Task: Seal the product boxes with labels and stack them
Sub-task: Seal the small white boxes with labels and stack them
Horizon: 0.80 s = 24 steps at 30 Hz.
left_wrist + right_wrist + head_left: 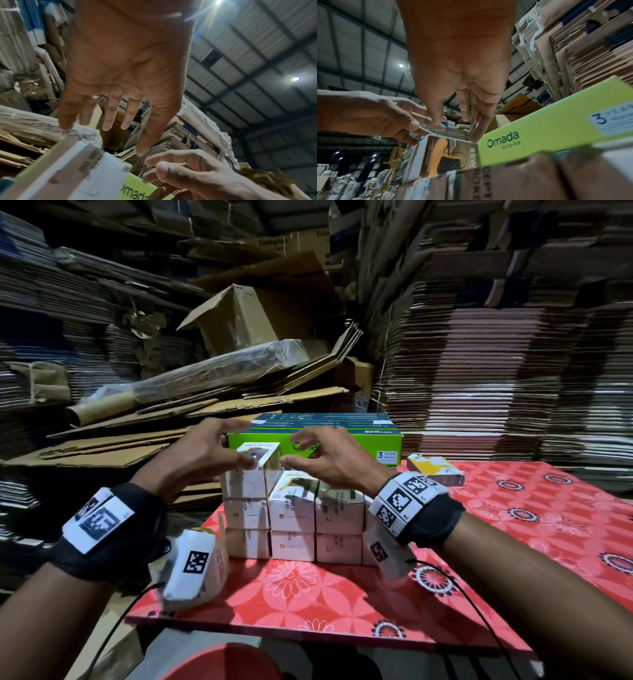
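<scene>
White product boxes stand stacked in rows (pixel 338 524) on the red floral table (pixel 513 529). The left column is three high, and its top box (pixel 251 474) shows a printed side in the right wrist view (pixel 443 155). My left hand (pixel 222 446) hovers over that box from the left with fingers spread and straight (pixel 109 119); the thumb is at the box's upper front. My right hand (pixel 315 457) hangs just right of the box with relaxed fingers (pixel 467 111), one fingertip near its top corner. Neither hand grips anything. No label is in view.
A green Omada carton (pixel 346 440) lies right behind the stack. A torn yellow and white box (pixel 435 469) sits at the back right of the table. Flattened cardboard piles (pixel 205 392) wall in the left, back and right. A red stool (pixel 222 662) is below the table's front edge.
</scene>
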Available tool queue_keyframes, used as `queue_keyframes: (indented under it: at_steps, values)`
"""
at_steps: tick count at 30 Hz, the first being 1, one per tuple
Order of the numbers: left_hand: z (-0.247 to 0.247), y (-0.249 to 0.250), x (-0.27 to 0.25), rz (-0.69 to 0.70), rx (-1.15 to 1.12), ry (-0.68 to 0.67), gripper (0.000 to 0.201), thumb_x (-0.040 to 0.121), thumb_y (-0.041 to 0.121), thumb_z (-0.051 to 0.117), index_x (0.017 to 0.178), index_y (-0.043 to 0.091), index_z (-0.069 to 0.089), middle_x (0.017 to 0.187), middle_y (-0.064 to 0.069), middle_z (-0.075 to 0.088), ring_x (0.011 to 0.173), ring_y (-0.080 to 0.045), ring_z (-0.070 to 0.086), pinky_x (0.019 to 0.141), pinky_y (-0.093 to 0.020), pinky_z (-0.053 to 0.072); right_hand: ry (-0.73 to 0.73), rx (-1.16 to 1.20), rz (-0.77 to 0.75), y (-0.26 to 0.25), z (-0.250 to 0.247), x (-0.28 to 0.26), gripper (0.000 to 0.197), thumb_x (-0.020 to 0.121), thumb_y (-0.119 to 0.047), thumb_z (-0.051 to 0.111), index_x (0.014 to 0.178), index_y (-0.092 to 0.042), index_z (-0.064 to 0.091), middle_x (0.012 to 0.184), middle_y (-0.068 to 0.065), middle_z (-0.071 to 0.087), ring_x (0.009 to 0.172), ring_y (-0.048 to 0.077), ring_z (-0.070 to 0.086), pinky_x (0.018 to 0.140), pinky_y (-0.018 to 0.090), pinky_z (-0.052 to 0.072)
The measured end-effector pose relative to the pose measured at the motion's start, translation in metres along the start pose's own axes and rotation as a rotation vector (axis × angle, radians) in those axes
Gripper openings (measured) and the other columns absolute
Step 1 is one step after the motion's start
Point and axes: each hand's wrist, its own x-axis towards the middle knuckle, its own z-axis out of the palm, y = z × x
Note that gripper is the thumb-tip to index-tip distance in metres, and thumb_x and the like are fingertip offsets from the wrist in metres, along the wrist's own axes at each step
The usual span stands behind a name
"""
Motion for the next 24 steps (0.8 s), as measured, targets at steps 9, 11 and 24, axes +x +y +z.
queue_keyframes:
  at_steps: [9,11,24]
  values:
    - [0.07,0.069,0.015,0.128,-0.008,-0.142,0.055,0.085,0.008,0.077,0.137,0.015,0.059,0.13,-0.006,0.066,0.112,-0.021,0.066,0.099,-0.039,0.054,0.101,-0.11,0.052,0.057,-0.061,-0.029,0.025,0.089,-0.03,0.073,0.107,-0.015,0.077,0.103,0.0,0.076,0.087,0.009,0.067,0.074,0.016,0.05]
    - [0.093,0.083,0.02,0.156,-0.028,-0.197,0.056,0.083,0.012,0.078,0.136,0.013,0.059,0.129,-0.008,0.066,0.111,-0.023,0.067,0.098,-0.039,0.054,0.116,-0.141,0.085,0.075,-0.077,-0.039,0.019,0.087,-0.027,0.074,0.101,-0.015,0.078,0.095,-0.002,0.076,0.081,0.006,0.064,0.064,0.008,0.04]
    - [0.263,0.171,0.064,0.243,-0.001,-0.465,0.052,0.082,0.014,0.078,0.133,0.012,0.063,0.12,-0.009,0.07,0.09,-0.022,0.068,0.069,-0.024,0.05,0.067,-0.24,0.467,0.209,-0.146,-0.115,0.013,0.083,-0.021,0.078,0.095,-0.016,0.079,0.087,0.005,0.077,0.082,0.018,0.072,0.07,0.029,0.057]
